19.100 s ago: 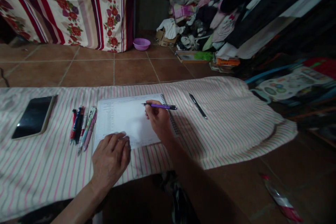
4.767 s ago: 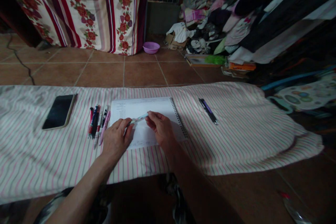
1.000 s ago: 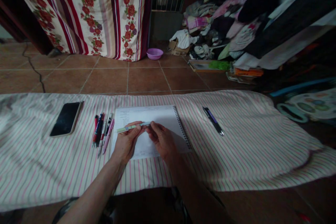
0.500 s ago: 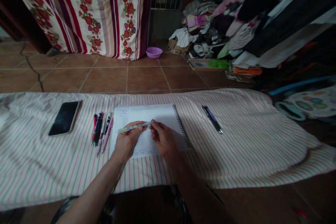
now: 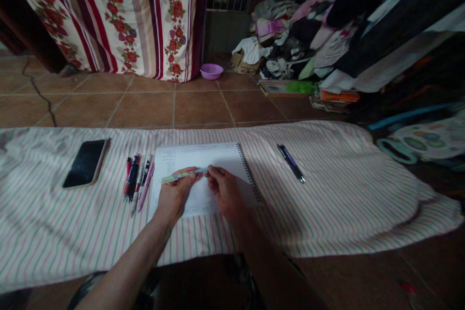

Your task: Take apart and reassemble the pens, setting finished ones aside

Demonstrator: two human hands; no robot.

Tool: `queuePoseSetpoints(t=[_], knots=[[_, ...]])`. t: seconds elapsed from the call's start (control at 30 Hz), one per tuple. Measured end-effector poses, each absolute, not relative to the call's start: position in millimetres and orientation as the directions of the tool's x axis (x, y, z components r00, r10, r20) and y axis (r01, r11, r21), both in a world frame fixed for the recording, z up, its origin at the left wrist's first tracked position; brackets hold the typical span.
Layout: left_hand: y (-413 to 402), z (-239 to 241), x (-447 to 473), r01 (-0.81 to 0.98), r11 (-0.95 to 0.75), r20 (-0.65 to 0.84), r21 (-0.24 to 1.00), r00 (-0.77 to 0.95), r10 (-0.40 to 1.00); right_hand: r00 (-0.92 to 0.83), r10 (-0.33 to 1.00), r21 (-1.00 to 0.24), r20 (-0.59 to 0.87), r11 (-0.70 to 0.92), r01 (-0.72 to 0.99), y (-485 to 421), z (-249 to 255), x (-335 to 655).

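Grip closed: your left hand (image 5: 175, 194) holds the slim pale-green and light-blue pen (image 5: 177, 176), your right hand (image 5: 225, 191) pinches its other end | pen is above the white spiral-bound paper notebook (image 5: 201, 154)

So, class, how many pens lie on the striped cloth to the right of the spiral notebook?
2: a black pen and, close along its right side, a purple-and-black pen. Both slant across the striped cloth; none seems hidden there.

A white spiral-bound notebook (image 5: 205, 156) lies on striped cloth (image 5: 345, 193). At its nine o'clock lies a black rectangular phone (image 5: 85, 163); at three, two slim dark pens (image 5: 291, 163).
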State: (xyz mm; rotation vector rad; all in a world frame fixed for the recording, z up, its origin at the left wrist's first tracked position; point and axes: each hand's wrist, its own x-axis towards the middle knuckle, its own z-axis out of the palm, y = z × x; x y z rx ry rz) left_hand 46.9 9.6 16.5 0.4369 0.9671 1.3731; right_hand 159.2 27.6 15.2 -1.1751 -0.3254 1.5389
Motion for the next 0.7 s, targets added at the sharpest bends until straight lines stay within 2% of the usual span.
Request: queuePoseSetpoints(t=[0.4, 0.7], knots=[[11.0, 17.3, 47.1, -0.663, 0.166, -0.332, 0.73, -0.131, 0.934, 0.115, 0.891, -0.776, -0.439, -0.312, -0.548, 27.1, 11.3, 156.4], [13.3, 11.5, 46.1, -0.71, 0.162, -0.361, 0.686, -0.139, 0.922, 0.1, 0.94, -0.848, -0.327, -0.245, -0.47, 25.6, 7.1, 155.2]])
